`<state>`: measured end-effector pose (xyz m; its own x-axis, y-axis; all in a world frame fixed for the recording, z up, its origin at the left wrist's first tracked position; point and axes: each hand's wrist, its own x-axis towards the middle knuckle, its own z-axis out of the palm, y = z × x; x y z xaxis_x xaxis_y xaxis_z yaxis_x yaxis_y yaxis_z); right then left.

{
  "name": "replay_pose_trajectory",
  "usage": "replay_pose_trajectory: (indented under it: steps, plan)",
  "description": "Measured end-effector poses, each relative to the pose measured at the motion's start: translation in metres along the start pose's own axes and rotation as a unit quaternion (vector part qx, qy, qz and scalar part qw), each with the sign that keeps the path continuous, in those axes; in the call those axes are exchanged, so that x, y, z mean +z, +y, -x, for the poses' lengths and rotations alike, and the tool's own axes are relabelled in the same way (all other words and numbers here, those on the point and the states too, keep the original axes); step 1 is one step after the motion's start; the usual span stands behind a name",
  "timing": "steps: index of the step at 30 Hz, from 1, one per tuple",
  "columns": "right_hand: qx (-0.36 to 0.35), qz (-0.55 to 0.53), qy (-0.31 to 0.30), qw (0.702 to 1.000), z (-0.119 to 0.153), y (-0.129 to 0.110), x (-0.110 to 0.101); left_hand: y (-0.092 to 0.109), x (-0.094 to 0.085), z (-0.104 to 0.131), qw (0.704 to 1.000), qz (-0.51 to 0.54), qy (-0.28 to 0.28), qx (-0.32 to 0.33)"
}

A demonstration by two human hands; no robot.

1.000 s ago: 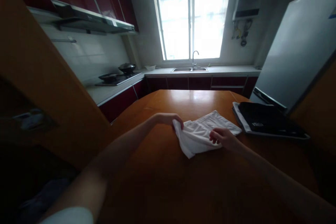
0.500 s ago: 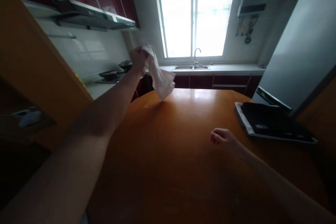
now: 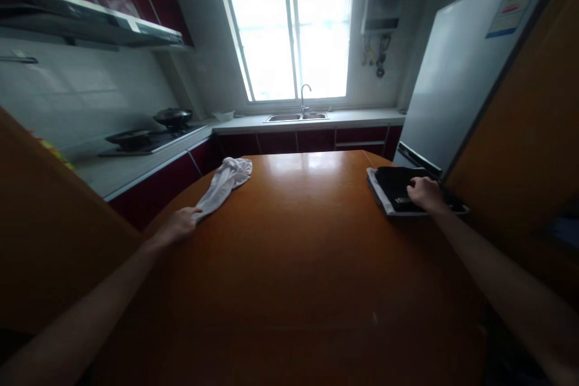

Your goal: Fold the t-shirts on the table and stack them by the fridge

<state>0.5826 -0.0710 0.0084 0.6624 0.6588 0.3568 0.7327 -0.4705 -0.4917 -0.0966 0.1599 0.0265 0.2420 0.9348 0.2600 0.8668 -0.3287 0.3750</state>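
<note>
A crumpled white cloth point(image 3: 221, 184) lies along the left edge of the wooden table point(image 3: 298, 241). Its near end is pinched in my left hand point(image 3: 180, 224), with the rest trailing away toward the far edge. On the right, my right hand point(image 3: 426, 193) rests on a folded black garment point(image 3: 392, 184), fingers curled in at its surface; how much fabric they grip is partly hidden. This garment tops a flat stack with a white layer point(image 3: 380, 196) showing along its left side.
Behind the table runs a white counter with a sink point(image 3: 283, 117) and a faucet point(image 3: 303, 96) under the window. Pans point(image 3: 172, 116) stand on the stove at left. A fridge point(image 3: 446, 72) rises at right, beyond the stack.
My left hand has come down and nearer, and the white cloth has gone from hanging in the air to lying on the table. My right hand has moved right, onto the black garment.
</note>
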Motion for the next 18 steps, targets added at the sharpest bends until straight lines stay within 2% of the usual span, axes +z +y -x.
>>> replay_pose_trajectory:
  steps: [2, 4, 7, 10, 13, 14, 16, 18]
  plan:
    - [0.034, 0.024, -0.012, 0.999, 0.0, 0.012, 0.001, 0.002, 0.021, 0.005, 0.999, -0.006, -0.028, 0.037]
    - [0.041, 0.027, -0.015, 0.999, 0.004, 0.015, 0.002, 0.014, 0.037, 0.012, 0.995, 0.002, -0.029, 0.09]
    - [-0.006, -0.019, 0.009, 1.0, 0.014, -0.001, 0.0, 0.046, 0.05, 0.02, 0.99, 0.021, -0.023, 0.138]
    - [-0.1, -0.071, -0.002, 0.992, 0.036, -0.04, -0.004, 0.087, 0.054, 0.021, 0.981, 0.062, -0.013, 0.183]
    - [-0.185, -0.105, -0.069, 0.975, 0.08, -0.094, -0.01, 0.138, 0.059, 0.023, 0.968, 0.122, 0.015, 0.22]
    - [-0.227, -0.139, -0.109, 0.958, 0.099, -0.112, -0.013, 0.157, 0.061, 0.027, 0.962, 0.145, 0.01, 0.233]
    - [-0.311, -0.19, -0.184, 0.913, 0.139, -0.145, -0.02, 0.196, 0.063, 0.041, 0.94, 0.188, -0.04, 0.282]
    - [-0.366, -0.227, -0.247, 0.868, 0.176, -0.167, -0.026, 0.23, 0.065, 0.06, 0.901, 0.198, -0.137, 0.361]
